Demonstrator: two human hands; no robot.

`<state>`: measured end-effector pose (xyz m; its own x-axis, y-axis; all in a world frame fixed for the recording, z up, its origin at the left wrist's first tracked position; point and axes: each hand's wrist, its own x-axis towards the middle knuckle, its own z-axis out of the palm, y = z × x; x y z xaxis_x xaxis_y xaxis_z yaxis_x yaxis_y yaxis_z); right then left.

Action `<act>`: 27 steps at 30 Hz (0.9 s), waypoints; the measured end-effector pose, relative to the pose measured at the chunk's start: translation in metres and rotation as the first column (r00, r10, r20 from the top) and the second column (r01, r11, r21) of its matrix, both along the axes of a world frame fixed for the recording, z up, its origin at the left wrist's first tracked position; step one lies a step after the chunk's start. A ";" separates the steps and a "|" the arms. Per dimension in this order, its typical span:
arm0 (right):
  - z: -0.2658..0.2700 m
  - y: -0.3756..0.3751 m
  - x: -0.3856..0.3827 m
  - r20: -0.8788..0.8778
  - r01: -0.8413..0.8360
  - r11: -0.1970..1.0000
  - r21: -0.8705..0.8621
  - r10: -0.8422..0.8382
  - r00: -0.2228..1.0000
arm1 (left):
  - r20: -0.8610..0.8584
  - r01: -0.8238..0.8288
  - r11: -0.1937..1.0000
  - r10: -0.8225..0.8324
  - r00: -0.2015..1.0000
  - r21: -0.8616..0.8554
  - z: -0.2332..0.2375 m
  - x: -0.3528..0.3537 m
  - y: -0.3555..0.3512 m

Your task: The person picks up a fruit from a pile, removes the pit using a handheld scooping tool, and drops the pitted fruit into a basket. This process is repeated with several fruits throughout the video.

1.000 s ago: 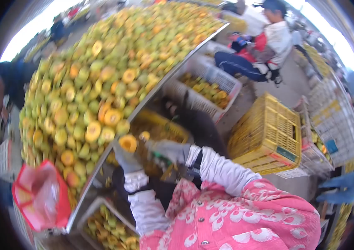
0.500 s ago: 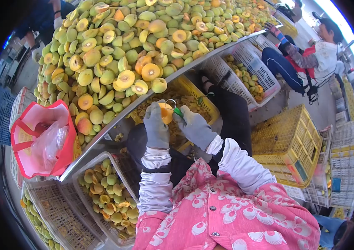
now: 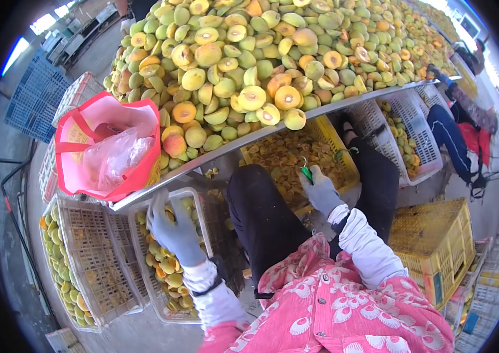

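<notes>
My left hand (image 3: 174, 230), in a grey glove, hangs over a white crate (image 3: 201, 220) of halved fruit at the lower left. Its fingers are spread, with nothing between them. My right hand (image 3: 321, 191), also gloved, grips a green-handled tool (image 3: 307, 173) with a curved metal end. Below that tool, between my knees, a yellow crate (image 3: 336, 138) holds orange scraps. Halved green and orange fruit (image 3: 252, 98) is heaped on the metal-edged table (image 3: 232, 145) in front of me.
A red and white bag (image 3: 108, 147) sits on the table's left corner. More crates (image 3: 93, 253) stand at the left, and a yellow crate (image 3: 431, 241) at the right. A co-worker (image 3: 484, 132) sits at the far right; another person's hand (image 3: 126, 25) shows at the top left.
My left hand has left the tool and the orange fruit, moving down and left over the white crate, and is now open without the fruit. The view has turned left.
</notes>
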<state>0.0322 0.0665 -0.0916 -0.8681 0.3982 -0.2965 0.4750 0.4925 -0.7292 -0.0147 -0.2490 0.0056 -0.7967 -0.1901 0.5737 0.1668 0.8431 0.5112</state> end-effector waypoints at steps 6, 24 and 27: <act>0.026 -0.001 0.015 -0.100 -0.065 0.992 -0.108 0.055 0.993 | 0.206 0.163 0.469 0.040 0.978 -0.868 -0.006 -0.115 0.030; 0.131 -0.031 0.035 -0.179 -0.088 0.836 -0.541 -0.012 0.984 | -0.171 0.366 0.027 -0.850 0.498 0.930 0.008 0.000 0.182; 0.115 -0.031 0.038 -0.311 -0.113 0.897 -0.428 -0.028 0.950 | -0.202 0.284 -0.056 -0.831 0.519 0.957 0.003 0.006 0.191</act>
